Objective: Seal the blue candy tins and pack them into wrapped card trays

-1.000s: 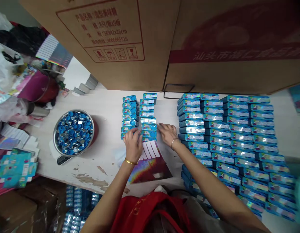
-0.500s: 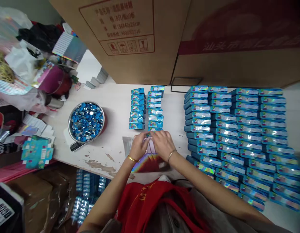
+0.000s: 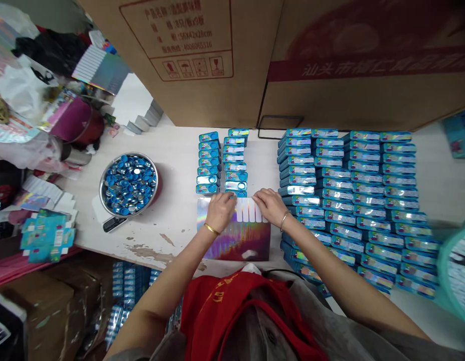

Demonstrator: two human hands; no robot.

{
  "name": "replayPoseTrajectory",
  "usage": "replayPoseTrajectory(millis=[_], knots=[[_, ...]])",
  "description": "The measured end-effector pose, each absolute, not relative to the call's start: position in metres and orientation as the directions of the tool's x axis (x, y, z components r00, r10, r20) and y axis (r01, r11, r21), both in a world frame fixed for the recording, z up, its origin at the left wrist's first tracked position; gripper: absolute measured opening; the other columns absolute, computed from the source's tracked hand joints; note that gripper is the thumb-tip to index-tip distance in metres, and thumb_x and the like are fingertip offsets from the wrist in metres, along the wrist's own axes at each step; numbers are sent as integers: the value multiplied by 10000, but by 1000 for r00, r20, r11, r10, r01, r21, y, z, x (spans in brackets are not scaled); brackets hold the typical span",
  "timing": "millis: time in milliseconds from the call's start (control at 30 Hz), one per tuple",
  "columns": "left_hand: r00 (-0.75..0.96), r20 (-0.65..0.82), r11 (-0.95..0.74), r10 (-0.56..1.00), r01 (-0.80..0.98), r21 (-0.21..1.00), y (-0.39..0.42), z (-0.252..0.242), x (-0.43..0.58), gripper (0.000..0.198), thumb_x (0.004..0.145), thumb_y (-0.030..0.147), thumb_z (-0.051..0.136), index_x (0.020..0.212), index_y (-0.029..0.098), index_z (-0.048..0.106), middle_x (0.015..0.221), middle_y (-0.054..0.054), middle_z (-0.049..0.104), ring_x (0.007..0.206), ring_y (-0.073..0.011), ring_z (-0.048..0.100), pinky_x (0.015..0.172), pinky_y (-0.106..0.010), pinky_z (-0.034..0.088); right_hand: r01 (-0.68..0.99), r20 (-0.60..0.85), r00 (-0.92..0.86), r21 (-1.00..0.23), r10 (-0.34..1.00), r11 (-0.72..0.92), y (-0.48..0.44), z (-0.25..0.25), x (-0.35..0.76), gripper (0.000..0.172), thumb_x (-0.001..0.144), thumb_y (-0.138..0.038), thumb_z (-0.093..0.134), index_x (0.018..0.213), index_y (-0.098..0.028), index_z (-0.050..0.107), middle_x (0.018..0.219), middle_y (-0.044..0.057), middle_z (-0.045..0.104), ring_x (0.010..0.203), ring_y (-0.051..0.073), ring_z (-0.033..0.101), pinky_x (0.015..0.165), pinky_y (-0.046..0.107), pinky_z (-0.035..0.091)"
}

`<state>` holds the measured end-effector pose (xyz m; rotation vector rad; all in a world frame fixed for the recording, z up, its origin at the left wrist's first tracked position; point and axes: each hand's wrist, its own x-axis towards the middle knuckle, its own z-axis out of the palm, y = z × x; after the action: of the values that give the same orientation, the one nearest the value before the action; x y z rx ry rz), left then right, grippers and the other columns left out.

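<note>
A shiny holographic card sheet (image 3: 240, 235) with white tabs along its far edge lies flat on the table in front of me. My left hand (image 3: 221, 210) rests curled on its far left part, fingers pressed at the edge by the nearest small blue box (image 3: 236, 193). My right hand (image 3: 269, 205) presses on the sheet's far right edge. Just beyond stand two short rows of small blue boxes (image 3: 220, 163).
A large block of stacked blue boxes (image 3: 352, 200) fills the table's right side. A steel bowl of blue round caps (image 3: 129, 183) sits on a scale at left. Big cardboard cartons (image 3: 262, 60) wall off the back. Clutter and flat printed cards (image 3: 47, 235) lie far left.
My hands came together over the near end of the rows, then spread apart onto the holographic sheet, which now lies straight and square against the box rows.
</note>
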<state>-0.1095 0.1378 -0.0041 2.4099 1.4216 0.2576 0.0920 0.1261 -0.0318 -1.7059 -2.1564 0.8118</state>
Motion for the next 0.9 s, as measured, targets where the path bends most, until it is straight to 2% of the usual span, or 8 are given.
replayPoseTrajectory(millis=[100,467,567,633,700,767,833,900], knots=[[451,11,-419,892,819,392,135,-11,-109,234,916,210,456,1087,210,616,1170,-113,616,993,-226,573,789,-349,402,799,-129,-277,-582,952,153,127,-36,99,290,951,-334,380,817,-216,608,829,46,615,834,204,517,692,318,300],[611,-65,-565,789,762,317,120,-17,-108,226,909,153,435,999,203,636,1152,-111,631,970,-226,574,786,-375,426,805,-139,-228,-584,964,107,122,-53,111,294,938,-328,399,786,-206,620,815,48,630,827,202,528,698,320,298],[590,-29,-525,807,740,421,101,-5,-107,156,907,199,459,907,198,615,1063,-101,645,946,-223,574,785,-373,428,812,-148,-217,-576,965,94,118,-55,113,299,939,-325,392,799,-208,630,820,50,635,838,206,528,710,326,303],[563,6,-465,826,675,573,90,10,-105,124,905,235,480,850,202,586,924,-74,655,873,-200,582,771,-356,427,842,-159,-211,-530,965,97,115,-52,114,316,941,-320,386,797,-206,643,816,62,634,842,219,521,723,343,303],[426,41,-309,904,583,752,86,27,-100,104,892,262,517,812,208,557,822,-45,639,813,-176,583,761,-334,435,867,-143,-194,-488,971,102,112,-45,114,325,942,-335,386,845,-201,666,841,80,641,874,239,514,761,370,306],[140,15,-75,990,438,896,92,41,-94,118,867,295,564,789,211,535,780,-25,613,771,-156,578,736,-306,450,857,-68,-143,-508,987,89,109,-33,110,336,936,-397,402,991,-201,670,959,99,653,971,265,504,835,405,305],[-125,-86,113,988,229,967,107,46,-87,164,824,336,618,779,209,524,754,-7,582,728,-137,568,693,-274,460,781,16,-76,-621,997,69,108,-19,102,406,926,-474,401,1136,-208,625,1101,105,636,1068,275,487,899,425,304],[-250,-188,205,950,44,978,125,43,-79,222,769,365,670,766,205,517,718,11,555,688,-120,558,663,-251,460,641,32,-11,-767,999,32,110,-6,90,438,916,-522,394,1145,-219,612,1122,90,636,1075,260,509,918,415,330]])
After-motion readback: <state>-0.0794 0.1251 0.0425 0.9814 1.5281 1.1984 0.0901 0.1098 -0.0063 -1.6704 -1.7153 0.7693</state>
